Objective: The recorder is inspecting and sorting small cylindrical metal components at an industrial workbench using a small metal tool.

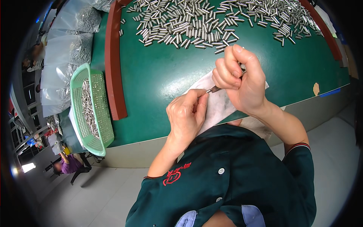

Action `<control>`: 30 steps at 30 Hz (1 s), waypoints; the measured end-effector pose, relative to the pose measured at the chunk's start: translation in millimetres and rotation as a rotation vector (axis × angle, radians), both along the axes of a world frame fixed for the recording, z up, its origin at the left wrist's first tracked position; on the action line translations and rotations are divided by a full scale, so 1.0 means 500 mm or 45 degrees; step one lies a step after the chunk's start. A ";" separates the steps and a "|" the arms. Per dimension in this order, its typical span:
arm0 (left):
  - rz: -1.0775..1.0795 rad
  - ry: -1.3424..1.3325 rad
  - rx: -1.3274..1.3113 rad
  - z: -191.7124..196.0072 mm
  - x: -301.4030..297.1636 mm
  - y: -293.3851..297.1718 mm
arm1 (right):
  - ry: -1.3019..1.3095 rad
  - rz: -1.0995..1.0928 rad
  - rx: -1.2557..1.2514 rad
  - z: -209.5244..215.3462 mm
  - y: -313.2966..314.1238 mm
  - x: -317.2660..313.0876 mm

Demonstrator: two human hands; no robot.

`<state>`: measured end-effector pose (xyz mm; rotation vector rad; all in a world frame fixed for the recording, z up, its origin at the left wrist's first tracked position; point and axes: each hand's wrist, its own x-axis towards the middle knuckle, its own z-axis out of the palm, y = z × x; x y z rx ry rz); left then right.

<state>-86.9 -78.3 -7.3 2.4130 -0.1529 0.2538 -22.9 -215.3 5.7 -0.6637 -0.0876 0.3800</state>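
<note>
My left hand is closed in a pinch on a small metal pin, of which only the end shows past the fingertips. Above and to the right, my right hand is curled round a slim dark tool. The tool's tip meets the pin's end, or nearly so; most of its body is hidden in the fist, so its kind cannot be made out. Beneath both hands a white, grey-smudged cloth or paper sheet lies on the green table. Many loose metal pins are heaped beyond the hands.
A reddish-brown rail borders the work area at left, another at far right. Left of the first rail, a light green plastic basket holds more pins. Clear bags of pins stand behind it. Another person sits farther off.
</note>
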 end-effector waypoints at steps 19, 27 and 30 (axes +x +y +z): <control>-0.029 0.021 -0.081 0.003 0.009 0.000 | -0.220 -0.164 -0.387 0.022 0.037 -0.031; 0.018 0.109 -0.151 0.012 -0.005 0.004 | -0.158 -0.103 -0.205 0.010 0.028 -0.018; 0.073 0.609 -1.182 0.036 -0.002 0.023 | -0.191 -0.126 -0.185 0.004 0.024 -0.021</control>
